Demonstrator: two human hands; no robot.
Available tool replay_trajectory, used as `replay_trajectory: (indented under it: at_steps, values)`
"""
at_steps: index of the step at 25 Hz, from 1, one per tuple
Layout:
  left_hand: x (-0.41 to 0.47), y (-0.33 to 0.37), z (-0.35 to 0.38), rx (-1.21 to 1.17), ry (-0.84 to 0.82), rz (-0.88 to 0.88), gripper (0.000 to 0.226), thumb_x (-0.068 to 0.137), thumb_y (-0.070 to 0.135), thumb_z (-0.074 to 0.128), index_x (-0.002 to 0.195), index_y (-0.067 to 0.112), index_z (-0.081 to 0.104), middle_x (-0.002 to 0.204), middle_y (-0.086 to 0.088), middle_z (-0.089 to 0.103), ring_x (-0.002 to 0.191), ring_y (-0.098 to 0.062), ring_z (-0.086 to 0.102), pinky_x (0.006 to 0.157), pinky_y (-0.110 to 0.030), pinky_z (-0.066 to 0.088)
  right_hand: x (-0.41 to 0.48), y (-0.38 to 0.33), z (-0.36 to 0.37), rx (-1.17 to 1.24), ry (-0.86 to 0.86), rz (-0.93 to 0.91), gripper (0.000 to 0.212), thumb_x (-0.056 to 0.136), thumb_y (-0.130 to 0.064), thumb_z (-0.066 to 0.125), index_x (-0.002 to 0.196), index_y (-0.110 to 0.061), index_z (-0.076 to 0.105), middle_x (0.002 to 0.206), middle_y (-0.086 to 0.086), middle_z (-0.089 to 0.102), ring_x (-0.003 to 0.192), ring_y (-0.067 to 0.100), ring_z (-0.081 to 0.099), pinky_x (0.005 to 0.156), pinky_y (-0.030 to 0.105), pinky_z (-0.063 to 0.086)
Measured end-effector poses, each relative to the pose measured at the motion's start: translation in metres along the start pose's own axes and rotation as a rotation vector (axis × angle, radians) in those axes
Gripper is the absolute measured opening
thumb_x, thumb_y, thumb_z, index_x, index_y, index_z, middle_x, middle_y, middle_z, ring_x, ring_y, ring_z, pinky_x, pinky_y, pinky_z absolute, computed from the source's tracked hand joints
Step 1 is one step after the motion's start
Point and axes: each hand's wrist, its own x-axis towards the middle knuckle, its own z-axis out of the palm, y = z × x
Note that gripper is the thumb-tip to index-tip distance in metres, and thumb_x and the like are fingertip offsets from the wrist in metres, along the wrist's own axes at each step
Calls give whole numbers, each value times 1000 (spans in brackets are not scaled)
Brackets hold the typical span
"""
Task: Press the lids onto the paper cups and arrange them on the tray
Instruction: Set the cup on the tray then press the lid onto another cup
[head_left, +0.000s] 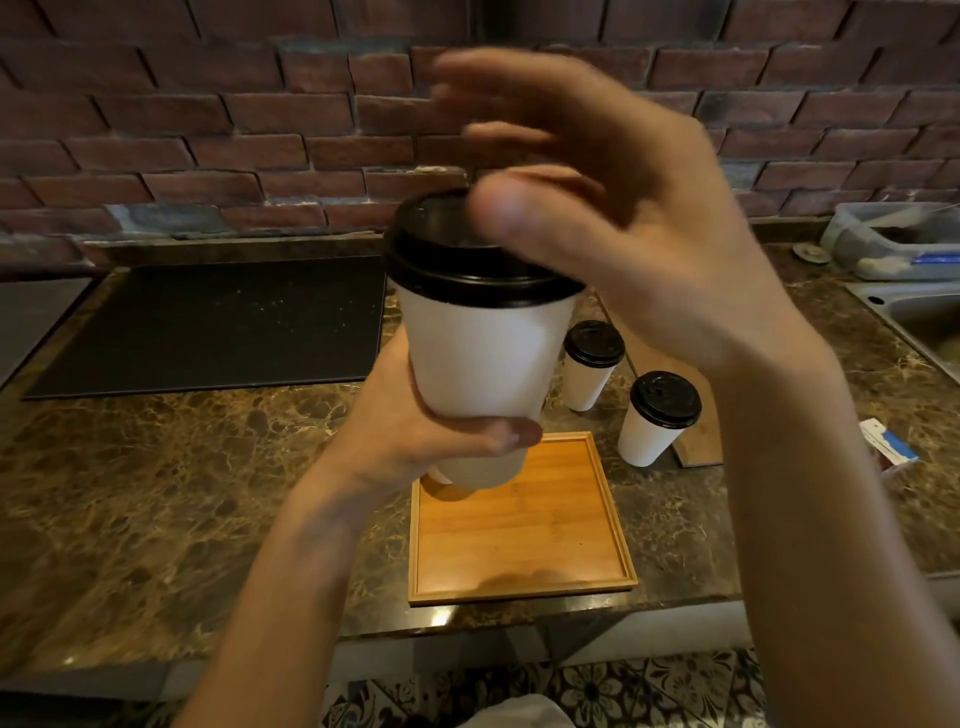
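Note:
My left hand (415, 431) grips a white paper cup (478, 358) round its lower part and holds it up in front of me, above the wooden tray (519, 545). A black lid (441, 260) sits on the cup's rim. My right hand (623, 223) is over the lid with fingers spread and blurred, its thumb at the lid's top. Two more white cups with black lids, one (589, 369) behind the other (657, 421), stand on the counter right of the tray.
A black mat (208, 327) lies on the marble counter (156, 467) at the left. A wooden board (698, 441) stands behind the two cups. A steel sink (919, 317) and a plastic container (893, 239) are at the far right. A brick wall backs the counter.

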Motion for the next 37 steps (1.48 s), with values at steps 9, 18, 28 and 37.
replay_trajectory:
  at_steps: [9,18,28,37]
  values:
    - [-2,-3,-5,12,115,-29,93,51,22,81,134,6,42,111,-1,65,101,-16,65,76,-26,55,-59,39,23,212,123,560,104,62,-72,56,153,-33,24,144,-25,45,126,-11,46,103,19,44]
    - [-5,-27,19,62,163,-46,91,52,26,79,131,15,35,116,-2,59,105,-7,63,77,-16,52,-61,44,70,430,151,703,67,60,-49,79,119,-24,60,104,-6,70,93,4,68,71,19,57]
    - [-10,-42,15,-20,4,-231,39,63,2,73,95,24,72,93,4,75,93,-10,70,75,-17,54,-62,54,61,347,70,749,53,69,-37,85,113,-18,63,100,-2,71,90,10,70,74,32,62]
    - [-5,-42,16,60,130,-217,37,56,24,79,91,28,66,88,10,74,85,-7,70,68,-16,54,-53,57,67,317,194,728,68,69,-36,85,127,-17,53,110,0,66,100,14,66,80,36,60]
